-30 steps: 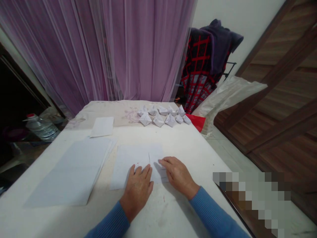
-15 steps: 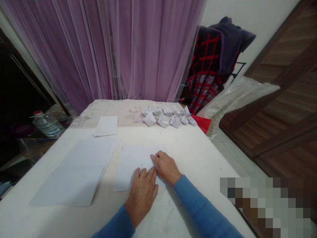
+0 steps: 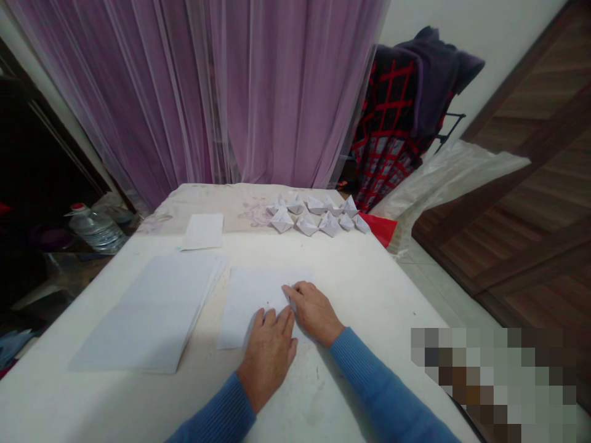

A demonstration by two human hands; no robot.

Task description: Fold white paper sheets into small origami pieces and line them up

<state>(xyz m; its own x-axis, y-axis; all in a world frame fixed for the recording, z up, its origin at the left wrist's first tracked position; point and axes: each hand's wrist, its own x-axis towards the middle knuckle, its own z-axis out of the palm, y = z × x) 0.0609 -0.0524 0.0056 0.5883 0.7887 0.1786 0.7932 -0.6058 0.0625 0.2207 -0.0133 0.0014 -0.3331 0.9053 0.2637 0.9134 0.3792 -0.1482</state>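
A white sheet of paper [image 3: 240, 307] lies flat on the table in front of me. On its lower middle rests my left hand [image 3: 270, 354], fingers spread and lying flat. My right hand [image 3: 316, 312] touches the right part of the sheet, its index finger and thumb side pressed down near the left fingertips; whatever is under those fingers is too small to make out. Several folded white paper shapes [image 3: 307, 223] stand in two rows at the far side. A stack of larger white sheets [image 3: 143, 314] lies to the left.
A smaller white paper pile [image 3: 203, 231] lies at the back left of the table [image 3: 369, 369]. Beyond the right edge are a red item [image 3: 379, 229] and clear plastic. A water bottle [image 3: 96, 229] stands off the left side.
The whole view has shifted slightly, with things on the table a little farther right. Both hands keep nearly the same place on the sheet.
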